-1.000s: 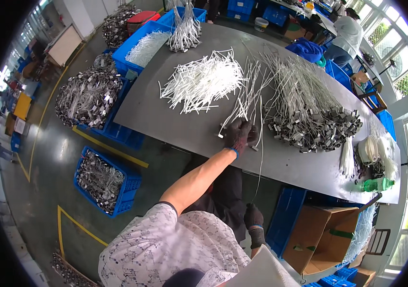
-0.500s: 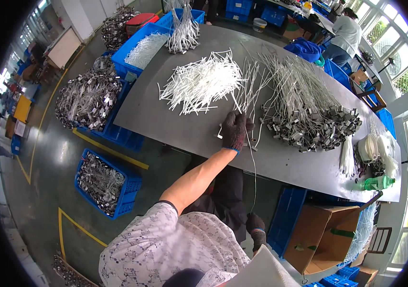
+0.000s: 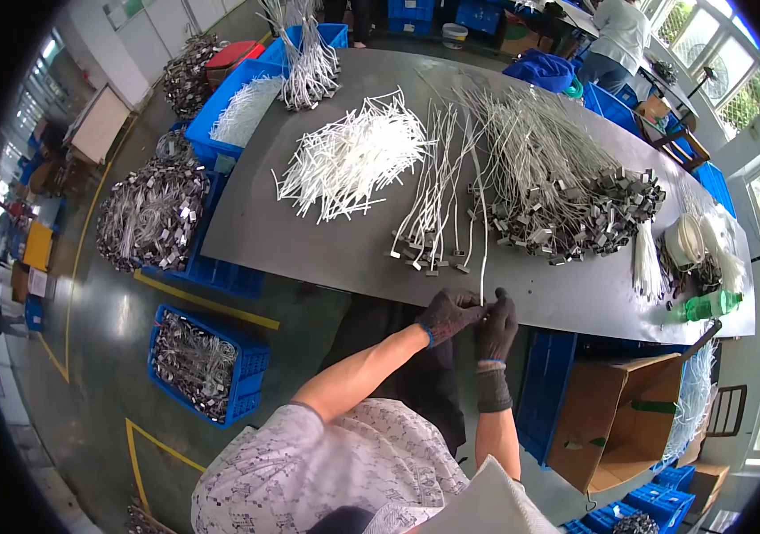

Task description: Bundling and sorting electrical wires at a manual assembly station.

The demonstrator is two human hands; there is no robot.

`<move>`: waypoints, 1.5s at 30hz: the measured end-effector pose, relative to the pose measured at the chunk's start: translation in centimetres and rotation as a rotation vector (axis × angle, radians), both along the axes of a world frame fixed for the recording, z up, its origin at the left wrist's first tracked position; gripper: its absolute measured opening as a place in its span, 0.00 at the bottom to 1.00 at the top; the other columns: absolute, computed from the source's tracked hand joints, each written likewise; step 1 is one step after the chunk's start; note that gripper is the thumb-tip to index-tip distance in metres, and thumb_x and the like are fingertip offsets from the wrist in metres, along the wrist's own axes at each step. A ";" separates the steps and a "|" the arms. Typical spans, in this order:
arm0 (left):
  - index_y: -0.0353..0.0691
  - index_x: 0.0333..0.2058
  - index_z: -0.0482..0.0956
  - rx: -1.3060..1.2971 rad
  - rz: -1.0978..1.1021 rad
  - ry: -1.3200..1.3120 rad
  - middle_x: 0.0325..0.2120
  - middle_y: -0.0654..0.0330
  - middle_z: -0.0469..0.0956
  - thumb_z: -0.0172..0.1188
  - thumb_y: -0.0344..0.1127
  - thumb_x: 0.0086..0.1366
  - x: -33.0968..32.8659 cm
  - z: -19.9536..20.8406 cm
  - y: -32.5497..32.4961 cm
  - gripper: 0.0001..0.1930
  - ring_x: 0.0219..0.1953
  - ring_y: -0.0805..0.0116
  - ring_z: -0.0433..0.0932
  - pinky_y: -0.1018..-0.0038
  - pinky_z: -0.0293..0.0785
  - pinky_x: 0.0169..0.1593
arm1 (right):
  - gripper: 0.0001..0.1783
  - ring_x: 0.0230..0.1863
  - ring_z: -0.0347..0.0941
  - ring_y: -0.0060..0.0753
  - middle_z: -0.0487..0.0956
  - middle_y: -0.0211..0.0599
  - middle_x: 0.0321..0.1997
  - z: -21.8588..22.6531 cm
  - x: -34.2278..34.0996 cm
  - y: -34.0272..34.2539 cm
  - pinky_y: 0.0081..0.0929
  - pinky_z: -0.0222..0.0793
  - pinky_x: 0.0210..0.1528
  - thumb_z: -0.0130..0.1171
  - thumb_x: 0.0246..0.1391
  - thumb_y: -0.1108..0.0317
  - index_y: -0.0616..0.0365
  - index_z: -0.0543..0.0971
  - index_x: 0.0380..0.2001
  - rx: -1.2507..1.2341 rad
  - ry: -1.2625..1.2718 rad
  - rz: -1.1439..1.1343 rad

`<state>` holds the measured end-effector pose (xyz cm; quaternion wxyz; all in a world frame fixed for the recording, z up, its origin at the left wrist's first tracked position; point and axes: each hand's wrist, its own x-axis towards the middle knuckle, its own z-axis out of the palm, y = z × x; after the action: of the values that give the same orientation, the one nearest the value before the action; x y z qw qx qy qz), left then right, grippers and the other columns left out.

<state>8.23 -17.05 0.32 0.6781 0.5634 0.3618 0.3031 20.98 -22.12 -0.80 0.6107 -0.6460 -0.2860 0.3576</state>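
Both my hands wear dark knit gloves and meet at the near edge of the grey table. My left hand (image 3: 449, 316) is closed, its fingertips pinching a thin wire in a white sleeve (image 3: 484, 271). Closed at the same spot, my right hand (image 3: 497, 327) has thumb and fingers on the wire's near end; the exact grip is hidden. From there the wire runs away across the table. Just beyond my left hand lie several sleeved wires (image 3: 433, 205) with small connectors at their near ends. Further left is a pile of short white tubes (image 3: 353, 156).
A large bundle of wires with metal connectors (image 3: 567, 214) covers the table's right part. A green bottle (image 3: 705, 307) lies near the right edge. Below stands an open cardboard box (image 3: 616, 418). Blue crates (image 3: 206, 365) of wires are on the floor left. A person (image 3: 616, 40) works far right.
My left hand has moved off the sleeved wires toward the table's near edge. My right hand has risen from beside my lap to meet it. The wire now runs straight away from both.
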 end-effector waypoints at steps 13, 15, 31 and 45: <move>0.36 0.25 0.82 0.431 0.094 0.630 0.24 0.42 0.79 0.56 0.53 0.60 -6.2 -0.5 13.6 0.23 0.27 0.44 0.79 0.54 0.74 0.35 | 0.16 0.43 0.80 0.53 0.81 0.44 0.45 -2.0 0.0 9.9 0.44 0.76 0.42 0.62 0.58 0.64 0.47 0.79 0.50 -0.071 -1.123 0.536; 0.36 0.28 0.82 0.440 0.162 0.745 0.27 0.43 0.80 0.57 0.50 0.61 -8.0 0.0 14.8 0.20 0.31 0.45 0.81 0.54 0.76 0.36 | 0.16 0.42 0.80 0.54 0.81 0.44 0.45 -2.2 0.0 10.2 0.45 0.76 0.41 0.60 0.57 0.67 0.47 0.79 0.49 0.024 -1.104 0.494; 0.37 0.46 0.79 0.373 0.263 1.435 0.45 0.42 0.81 0.52 0.37 0.65 -21.8 -6.4 20.7 0.15 0.48 0.43 0.81 0.50 0.78 0.49 | 0.22 0.45 0.80 0.48 0.79 0.44 0.52 2.0 -0.2 8.2 0.38 0.77 0.43 0.62 0.56 0.73 0.52 0.77 0.55 0.036 -0.983 0.342; 0.41 0.29 0.80 -0.428 0.521 0.227 0.21 0.59 0.81 0.61 0.43 0.65 -21.5 -9.2 13.1 0.12 0.18 0.68 0.79 0.71 0.76 0.21 | 0.28 0.49 0.78 0.47 0.80 0.52 0.50 0.6 14.5 9.4 0.41 0.72 0.51 0.62 0.52 0.61 0.60 0.74 0.55 -0.230 -0.737 -0.199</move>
<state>-13.26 -3.93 -8.89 0.6363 0.3275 0.6215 0.3186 35.47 -12.74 -0.19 0.4227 -0.8196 -0.3802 0.0708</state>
